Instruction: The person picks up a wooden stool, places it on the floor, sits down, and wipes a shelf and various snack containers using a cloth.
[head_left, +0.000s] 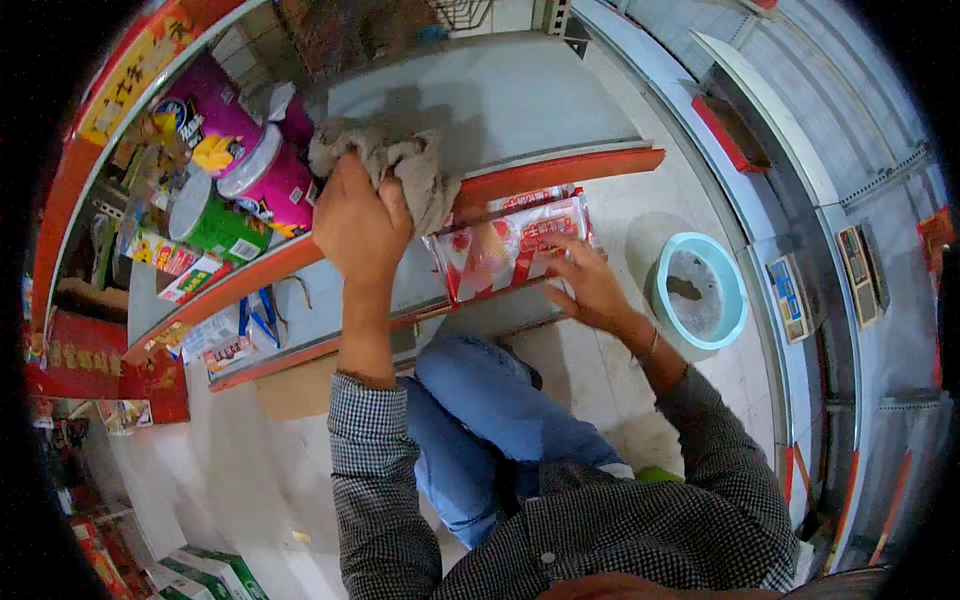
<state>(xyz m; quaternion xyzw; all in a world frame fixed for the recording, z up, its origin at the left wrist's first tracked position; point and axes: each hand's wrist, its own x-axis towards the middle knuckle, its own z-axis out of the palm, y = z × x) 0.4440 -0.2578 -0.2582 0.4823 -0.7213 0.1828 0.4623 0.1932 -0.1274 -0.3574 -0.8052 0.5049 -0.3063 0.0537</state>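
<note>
My left hand (364, 221) grips a crumpled beige cloth (424, 176) at the front of a grey metal shelf board (517, 97), beside the packed goods. Below the board's orange-red front strip, my right hand (589, 285) is by a red-and-white plastic snack packet (510, 251), fingers spread and apart; whether they touch it is not clear. Part of a second such packet shows behind it. Left of the cloth, a magenta tub (274, 184) and a green tub (217, 217) lie tilted on the shelf.
On the floor at right stands a light-blue plastic basin (742, 300) with sudsy water and something dark in it. Further right are grey shelves with a red tray (731, 135). Scissors with blue handles (259, 319) and packets lie on the lower shelf. Green-and-white boxes (214, 574) are at lower left.
</note>
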